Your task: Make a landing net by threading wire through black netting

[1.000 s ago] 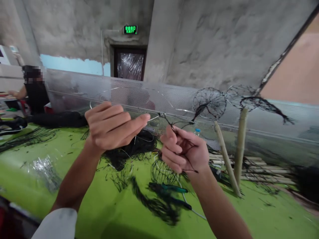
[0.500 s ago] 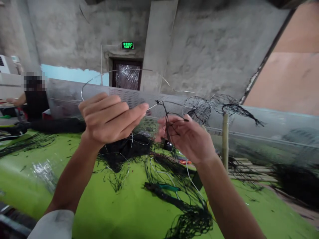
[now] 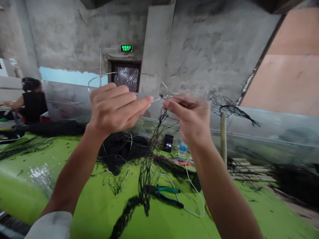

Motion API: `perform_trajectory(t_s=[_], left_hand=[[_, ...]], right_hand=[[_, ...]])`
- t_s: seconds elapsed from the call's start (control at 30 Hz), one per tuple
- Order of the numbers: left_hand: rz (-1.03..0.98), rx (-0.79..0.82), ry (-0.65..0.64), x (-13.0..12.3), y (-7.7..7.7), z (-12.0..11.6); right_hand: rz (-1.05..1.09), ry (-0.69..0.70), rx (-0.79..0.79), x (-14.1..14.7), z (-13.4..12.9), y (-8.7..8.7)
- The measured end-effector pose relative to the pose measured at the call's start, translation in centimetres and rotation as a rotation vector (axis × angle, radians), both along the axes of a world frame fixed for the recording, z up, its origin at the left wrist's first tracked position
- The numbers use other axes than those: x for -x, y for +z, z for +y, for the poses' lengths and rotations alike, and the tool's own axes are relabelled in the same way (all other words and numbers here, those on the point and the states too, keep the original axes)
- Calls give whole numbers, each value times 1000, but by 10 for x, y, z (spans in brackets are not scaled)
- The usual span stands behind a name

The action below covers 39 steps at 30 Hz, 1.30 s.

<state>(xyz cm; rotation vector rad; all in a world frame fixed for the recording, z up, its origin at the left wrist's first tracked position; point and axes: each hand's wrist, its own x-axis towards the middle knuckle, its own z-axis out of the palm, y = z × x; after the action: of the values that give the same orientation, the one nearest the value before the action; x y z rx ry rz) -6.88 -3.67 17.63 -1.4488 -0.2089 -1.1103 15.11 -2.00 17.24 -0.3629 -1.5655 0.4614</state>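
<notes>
A thin wire hoop [image 3: 115, 72] is held up in front of me. My left hand [image 3: 119, 108] is closed on its left part, with the index finger and thumb pinching the wire. At the wire's knotted spot, my right hand [image 3: 190, 116] is closed, its fingertips pinching the wire and the top strands of black netting; its fingers are slightly blurred. The black netting [image 3: 147, 166] hangs from there down to the green table [image 3: 94, 205], where its bunched end lies at the front.
Green-handled pliers [image 3: 164, 194] lie mid-table, with a white cable beside them. Behind are a phone [image 3: 168, 142], a bottle [image 3: 182, 148] and black cloth [image 3: 119, 149]. A bamboo post [image 3: 223, 139] stands right. A person [image 3: 35, 101] sits far left.
My right hand has gone from loosely open to pinching at the knot. The netting has swung left and hangs straighter, uncovering the pliers, phone and bottle. My left hand has shifted slightly right.
</notes>
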Motion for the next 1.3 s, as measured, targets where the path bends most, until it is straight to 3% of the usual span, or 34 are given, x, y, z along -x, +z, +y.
perform_trajectory(t_s=[0.1, 0.23, 0.33, 0.47, 0.53, 0.6, 0.7, 0.77, 0.83, 0.93, 1.03, 1.13, 1.3], left_hand=[[11, 1, 20, -5, 13, 12], [-4, -166, -161, -8, 16, 27], [-56, -145, -254, -5, 12, 32], [-55, 4, -359, 9, 10, 37], [-60, 75, -370, 18, 11, 42], [-78, 146, -372, 27, 12, 50], [-106, 185, -363, 35, 13, 61], [-124, 172, -355, 36, 12, 67], [-149, 165, -366, 34, 11, 70], [-171, 113, -378, 28, 9, 69], [-156, 76, -373, 22, 5, 68], [-159, 157, -388, 20, 0, 69], [-176, 171, -360, 23, -7, 75]], right_hand=[[43, -89, -114, -2, 3, 12], [-83, 196, 81, -15, 0, 4], [-283, 366, 235, -35, 8, -17], [-745, 176, 316, -67, 28, -48], [-881, 172, 431, -83, 34, -60], [-853, 189, 494, -100, 34, -67], [-637, 89, 429, -117, 33, -76], [-571, 93, 412, -115, 37, -90], [-587, 258, 499, -101, 42, -116], [-573, 632, 740, -64, 44, -166], [-374, 774, 852, -28, 34, -197], [-230, 617, 787, -10, 23, -193], [-102, 190, 560, -31, 18, -142]])
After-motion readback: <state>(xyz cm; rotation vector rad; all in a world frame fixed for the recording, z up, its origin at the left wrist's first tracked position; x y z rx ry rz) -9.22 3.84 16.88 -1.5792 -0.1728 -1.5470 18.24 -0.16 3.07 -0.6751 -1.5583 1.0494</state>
